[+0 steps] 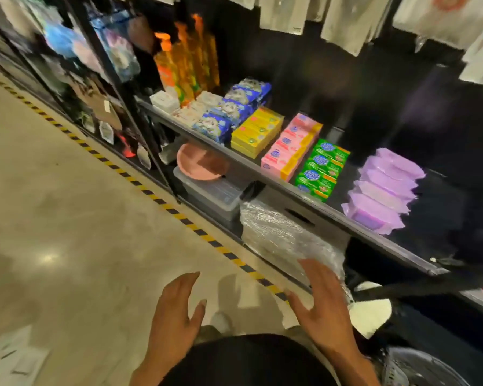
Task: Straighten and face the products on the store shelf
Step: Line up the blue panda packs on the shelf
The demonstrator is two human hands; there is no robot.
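A dark shelf (265, 179) carries rows of packets: blue packs (234, 110), yellow boxes (258, 132), pink boxes (290, 146), green boxes (319, 169) and purple pouches (382, 190). Orange bottles (187, 59) stand at the shelf's far left. Both my hands hang low in front of me, well below the shelf, holding nothing. My left hand (176, 310) has its fingers spread and straight over the floor. My right hand (321, 302) is open too, fingers straight, in front of a clear-wrapped bundle (279, 235) on the lower level.
Under the shelf sit a pink plate (198, 162) and a grey lidded box (212, 196). A yellow-and-black striped line (140, 185) runs along the concrete floor. Hanging goods fill the rack (76, 51) to the left; white cloths (346, 20) hang above.
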